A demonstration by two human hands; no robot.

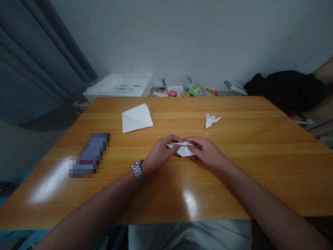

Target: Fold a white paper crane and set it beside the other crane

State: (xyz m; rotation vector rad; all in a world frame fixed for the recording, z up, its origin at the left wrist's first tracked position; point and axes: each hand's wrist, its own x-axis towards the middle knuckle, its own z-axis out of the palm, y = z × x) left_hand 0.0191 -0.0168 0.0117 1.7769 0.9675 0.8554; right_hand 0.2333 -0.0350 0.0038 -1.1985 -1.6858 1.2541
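Both hands meet at the middle of a wooden table over a small folded piece of white paper. My left hand, with a metal watch on its wrist, pinches the paper's left end. My right hand pinches the right end, fingers curled over the fold. The paper lies low, at or just above the tabletop. A finished white paper crane stands farther back to the right. A larger folded white sheet lies farther back to the left.
A blurred dark oblong object lies on the table's left side. Behind the table stand a white box, some colourful packets and a black bag. A grey curtain hangs at the left.
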